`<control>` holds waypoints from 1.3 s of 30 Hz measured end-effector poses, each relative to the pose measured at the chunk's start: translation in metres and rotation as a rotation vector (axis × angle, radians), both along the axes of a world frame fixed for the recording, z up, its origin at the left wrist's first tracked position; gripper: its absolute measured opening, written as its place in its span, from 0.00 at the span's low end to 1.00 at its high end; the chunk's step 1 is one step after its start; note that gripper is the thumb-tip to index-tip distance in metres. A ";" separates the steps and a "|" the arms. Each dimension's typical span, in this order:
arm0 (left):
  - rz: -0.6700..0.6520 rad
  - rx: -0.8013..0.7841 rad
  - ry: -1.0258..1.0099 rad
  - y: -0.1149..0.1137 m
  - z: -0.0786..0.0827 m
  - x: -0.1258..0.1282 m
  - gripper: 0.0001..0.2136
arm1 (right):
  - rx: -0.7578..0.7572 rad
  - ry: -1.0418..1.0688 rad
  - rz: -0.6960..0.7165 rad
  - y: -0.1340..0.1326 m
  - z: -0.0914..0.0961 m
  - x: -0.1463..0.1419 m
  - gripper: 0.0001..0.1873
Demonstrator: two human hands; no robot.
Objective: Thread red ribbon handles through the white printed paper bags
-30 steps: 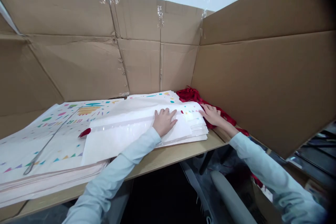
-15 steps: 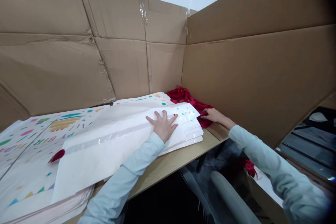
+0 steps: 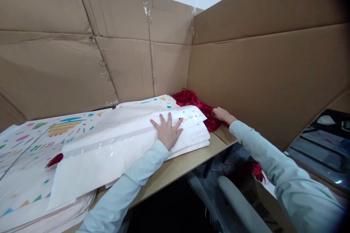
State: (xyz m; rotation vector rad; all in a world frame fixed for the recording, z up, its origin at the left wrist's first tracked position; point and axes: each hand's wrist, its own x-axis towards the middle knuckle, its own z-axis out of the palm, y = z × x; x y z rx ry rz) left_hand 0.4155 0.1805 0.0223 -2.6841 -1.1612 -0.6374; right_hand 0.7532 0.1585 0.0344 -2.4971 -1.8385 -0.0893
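Note:
My left hand (image 3: 167,131) lies flat with spread fingers on a white paper sheet (image 3: 109,153) folded over, with a shiny clear strip along it. A small piece of dark red ribbon (image 3: 55,160) pokes out at the sheet's left end. Under it are stacked printed sheets (image 3: 30,153) with colourful party shapes and lettering. At the right, my right hand (image 3: 222,114) has its fingers closed at the edge of a heap of dark red ribbons (image 3: 191,100). Its fingertips are partly hidden among the ribbons.
Tall cardboard walls (image 3: 123,62) rise behind and to the right of the wooden table (image 3: 155,178). Below the table edge stand a grey chair arm (image 3: 240,204) and a cardboard box (image 3: 262,204) with more red ribbon (image 3: 258,172). Grey plastic bins (image 3: 322,149) are at far right.
My right hand has moved slightly up and closed at the ribbons. My left hand stays flat on the white sheet. The whole view has shifted a little.

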 end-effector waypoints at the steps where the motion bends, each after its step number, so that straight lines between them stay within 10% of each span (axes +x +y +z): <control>1: 0.000 -0.001 0.000 0.000 0.000 0.000 0.23 | -0.011 -0.001 -0.022 0.001 0.003 0.000 0.09; 6: 0.001 -0.013 -0.032 -0.002 -0.001 0.001 0.23 | 0.069 0.150 -0.016 0.021 0.041 -0.013 0.10; 12: -0.044 -0.207 -0.218 -0.006 0.010 0.003 0.23 | 0.689 1.223 0.264 0.032 0.104 -0.102 0.14; 21: -0.545 -1.319 -1.558 0.006 0.089 -0.032 0.15 | 0.299 1.179 0.681 -0.011 0.100 -0.223 0.20; 30: -0.445 -0.998 -2.138 0.047 0.142 -0.131 0.13 | 0.434 0.955 0.533 -0.003 0.093 -0.182 0.23; 39: -0.438 -0.499 -2.465 0.067 0.139 -0.239 0.12 | 0.381 0.616 0.422 0.019 0.095 -0.135 0.22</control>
